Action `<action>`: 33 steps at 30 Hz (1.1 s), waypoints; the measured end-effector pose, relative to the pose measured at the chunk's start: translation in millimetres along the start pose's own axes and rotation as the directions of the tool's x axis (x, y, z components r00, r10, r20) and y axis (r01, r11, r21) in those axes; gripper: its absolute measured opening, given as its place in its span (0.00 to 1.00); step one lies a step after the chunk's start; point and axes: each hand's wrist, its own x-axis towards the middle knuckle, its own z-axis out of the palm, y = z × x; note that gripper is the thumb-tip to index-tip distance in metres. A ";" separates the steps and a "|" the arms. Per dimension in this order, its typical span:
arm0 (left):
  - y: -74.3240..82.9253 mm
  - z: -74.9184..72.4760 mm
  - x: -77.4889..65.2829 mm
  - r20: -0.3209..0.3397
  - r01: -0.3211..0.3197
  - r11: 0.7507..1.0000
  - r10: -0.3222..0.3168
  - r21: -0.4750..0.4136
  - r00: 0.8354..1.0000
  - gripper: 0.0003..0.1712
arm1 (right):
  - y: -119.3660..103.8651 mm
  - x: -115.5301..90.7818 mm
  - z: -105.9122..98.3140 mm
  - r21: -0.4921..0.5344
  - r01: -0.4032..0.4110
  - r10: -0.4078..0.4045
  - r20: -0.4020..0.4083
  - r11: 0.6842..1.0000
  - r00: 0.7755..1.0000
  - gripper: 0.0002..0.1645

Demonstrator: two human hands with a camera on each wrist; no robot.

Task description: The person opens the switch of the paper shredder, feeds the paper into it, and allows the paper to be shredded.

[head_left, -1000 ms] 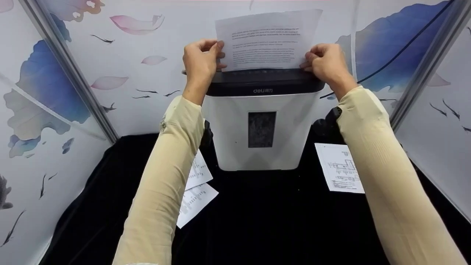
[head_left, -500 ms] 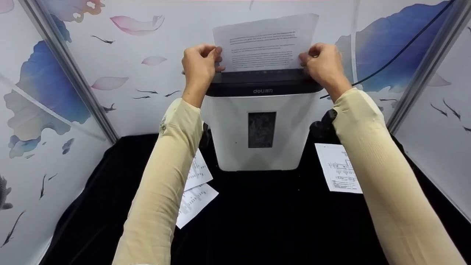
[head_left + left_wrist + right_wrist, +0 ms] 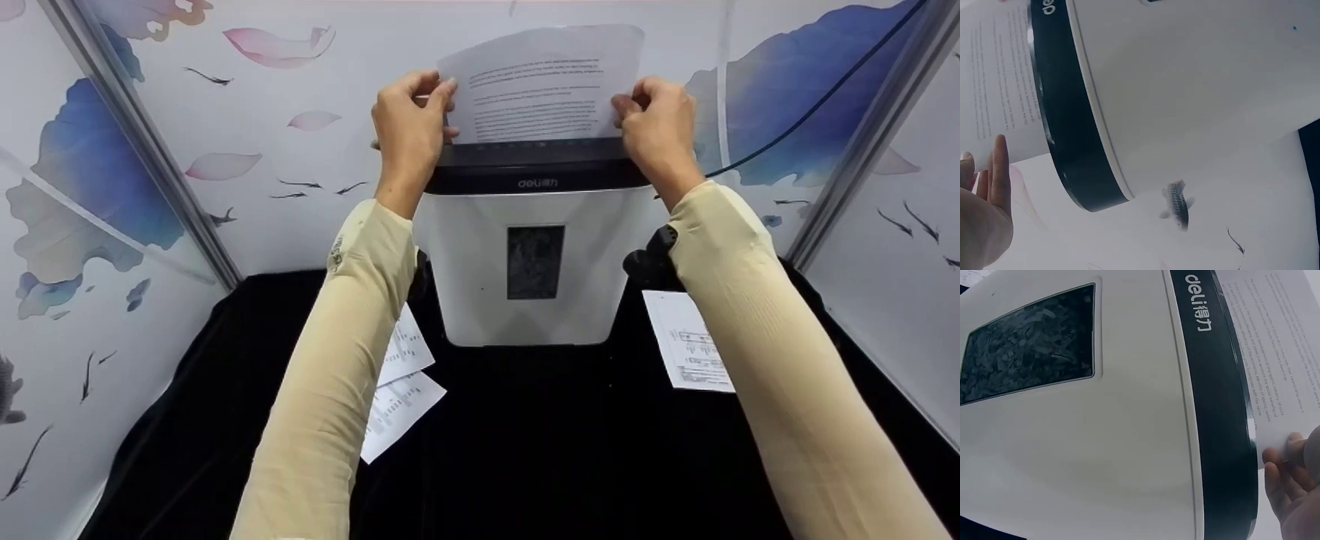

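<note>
A printed sheet of paper stands upright over the black top of a white paper shredder, its lower edge at the slot. My left hand pinches the left edge of the sheet, with some fingers behind it. On the opposite edge, my right hand pinches the paper between thumb and fingers. The right wrist view shows that thumb on the sheet, close beside the black lid. In the left wrist view, one finger lies straight along the sheet's edge near the lid.
Paper shreds show behind the shredder's window. Two printed sheets lie on the black cloth at left, partly under the sleeve. Another sheet with a diagram lies at right. A black cable runs along the patterned back wall.
The sheet has dropped slightly and its top now bows. My right hand has shifted a little to the left and up. My left hand dipped, then rose again.
</note>
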 end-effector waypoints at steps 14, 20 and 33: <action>-2.7 4.7 -3.2 0.034 -0.024 1.000 0.023 0.011 0.999 0.10 | 9.5 -1.5 0.3 -0.094 -0.049 0.056 0.067 0.994 0.996 0.16; -8.8 4.7 -4.2 0.039 -0.004 0.998 0.002 0.059 0.999 0.10 | 2.3 -3.2 4.2 0.049 -0.017 0.018 -0.014 0.999 1.000 0.17; -21.6 1.2 -10.1 0.041 -0.006 0.993 0.001 0.120 0.999 0.12 | 12.0 -9.0 13.7 -0.029 0.038 -0.039 -0.049 0.999 0.998 0.16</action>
